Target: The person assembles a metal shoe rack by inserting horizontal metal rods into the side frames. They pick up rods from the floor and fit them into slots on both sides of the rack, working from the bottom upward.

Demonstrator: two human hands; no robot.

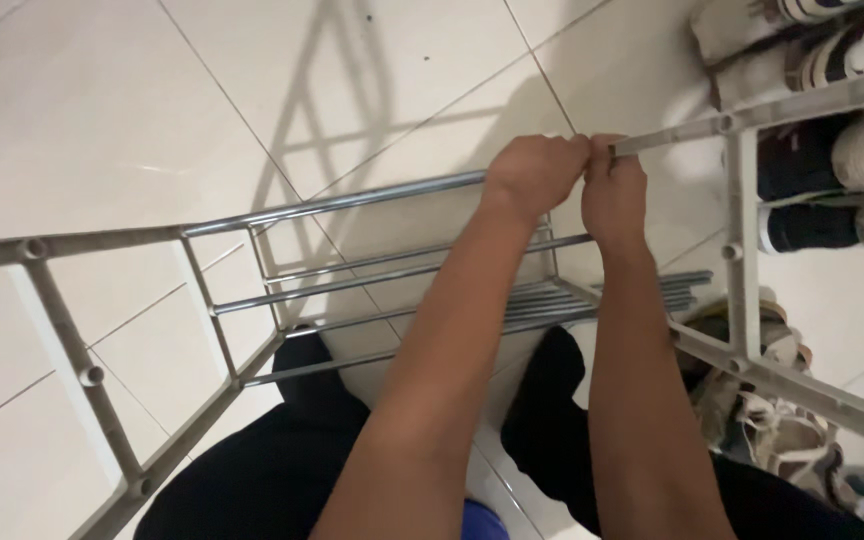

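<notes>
Two hands: left hand (535, 172), right hand (612, 195). One metal shoe rack (252, 265), one loose bundle of rods (642, 292). Shoes (832, 225) partly hidden, count unclear.

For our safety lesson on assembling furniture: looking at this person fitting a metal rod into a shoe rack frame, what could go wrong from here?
1. Both hands, the left hand and right hand, bunch at the top metal rod end beside the grey side frame; fingers could get pinched.
2. The loose rods on the tiled floor could roll underfoot.
3. The shoes crowd the frame, and it might tip onto them.
</notes>
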